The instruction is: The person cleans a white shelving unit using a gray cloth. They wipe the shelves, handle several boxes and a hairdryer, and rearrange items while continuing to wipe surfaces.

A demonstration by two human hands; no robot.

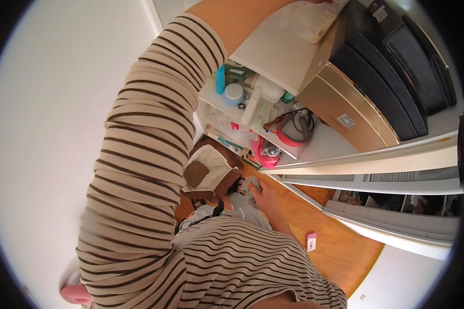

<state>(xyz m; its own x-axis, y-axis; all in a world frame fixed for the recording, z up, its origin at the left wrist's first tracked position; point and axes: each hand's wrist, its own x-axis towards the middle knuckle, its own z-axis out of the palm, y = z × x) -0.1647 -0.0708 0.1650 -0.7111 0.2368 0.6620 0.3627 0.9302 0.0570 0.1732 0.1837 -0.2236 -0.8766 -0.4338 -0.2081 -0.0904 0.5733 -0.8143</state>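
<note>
My left arm, in a striped sleeve, reaches up across the picture. Only a sliver of my left hand shows at the top edge, beside a pale plastic package bearing print on the upper shelf; its grip is hidden. Lower down, my right hand is closed around a bunched grey cloth, beside my right hip. Below the raised arm, a shelf holds a blue jar with a white lid, a blue container, a white elongated object and a red-and-grey round item.
Dark boxes and a gold box stand at right. Sliding-door rails run below them. A brown fabric pet bed with pale lining lies on the wooden floor, and a small pink-and-white box lies at right. A white wall fills the left.
</note>
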